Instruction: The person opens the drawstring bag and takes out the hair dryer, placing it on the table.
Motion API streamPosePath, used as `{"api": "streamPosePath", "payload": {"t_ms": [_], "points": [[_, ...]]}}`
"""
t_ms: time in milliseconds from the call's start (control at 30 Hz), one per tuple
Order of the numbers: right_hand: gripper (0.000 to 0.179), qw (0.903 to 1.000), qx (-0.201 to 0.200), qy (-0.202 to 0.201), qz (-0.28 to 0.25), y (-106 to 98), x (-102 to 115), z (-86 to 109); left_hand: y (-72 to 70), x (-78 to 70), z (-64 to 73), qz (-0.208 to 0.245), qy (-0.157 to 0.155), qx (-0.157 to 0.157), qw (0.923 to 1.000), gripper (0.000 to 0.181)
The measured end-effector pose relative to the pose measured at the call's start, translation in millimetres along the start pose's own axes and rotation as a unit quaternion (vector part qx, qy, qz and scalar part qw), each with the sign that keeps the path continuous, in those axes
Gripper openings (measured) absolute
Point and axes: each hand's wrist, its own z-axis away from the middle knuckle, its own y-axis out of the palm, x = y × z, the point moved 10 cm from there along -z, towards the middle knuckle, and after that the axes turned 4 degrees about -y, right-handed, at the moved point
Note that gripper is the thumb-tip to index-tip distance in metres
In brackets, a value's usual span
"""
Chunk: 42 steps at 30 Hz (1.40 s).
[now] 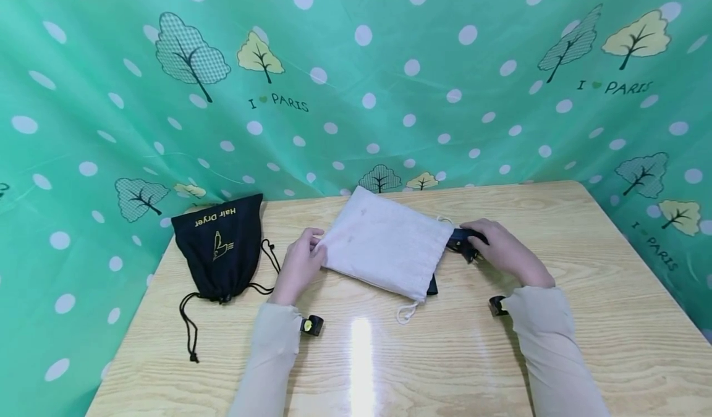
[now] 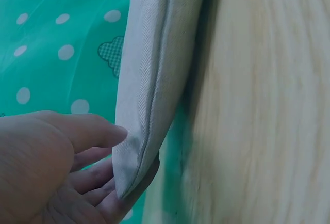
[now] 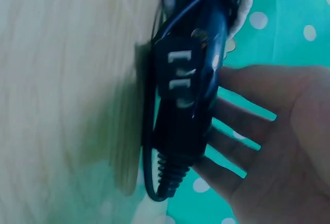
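In the head view we see the white drawstring bag (image 1: 384,238) lying on the wooden table (image 1: 423,361), with a black handle (image 3: 185,126) coming out of its mouth. The left hand (image 1: 300,259) pinches the corner of the bag between thumb and fingers; only the left wrist view shows well the seam (image 2: 159,53) along its edge. The right hand (image 1: 503,250) holds the handle. Only the right wrist view reveals the pale-marked switches (image 3: 180,72), the ribbed sleeve (image 3: 172,172) and a cord (image 3: 148,141) looped beside them; there the fingertips are hidden behind the handle. The black pouch (image 1: 222,244), lettered "Hair Dryer", appears only from the head. What the bag covers, we cannot see. A dark piece (image 1: 432,286) below its edge is hard to identify.
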Motion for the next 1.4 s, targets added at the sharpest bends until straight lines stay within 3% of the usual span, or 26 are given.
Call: {"api": "streamPosePath", "payload": {"t_ms": [167,367,933,1233,1400], "points": [[0.042,0.9999,0.000,0.001,-0.013,5,8,-3.9,2.6,-4.4,0.2,0.001,0.017,-0.004,0.9999,0.030],[0.033,0.9992,-0.033,-0.003,0.025,0,17,-5.7,-0.1,-9.7,-0.3,-0.004,0.043,-0.028,0.9987,0.023],[0.029,0.9957,-0.047,-0.025,0.077,-11,12,3.2,-11.8,-4.5,0.2,0.006,0.030,-0.047,0.9984,0.020],[0.031,0.9985,-0.028,0.000,0.047,-10,4,1.1,-9.6,-9.4,1.9,-0.007,0.032,-0.036,0.9988,0.021],[0.043,0.9997,-0.015,0.011,0.016,-4,6,-3.3,-6.6,-12.5,2.0,-0.009,0.033,-0.029,0.9990,0.023]]}}
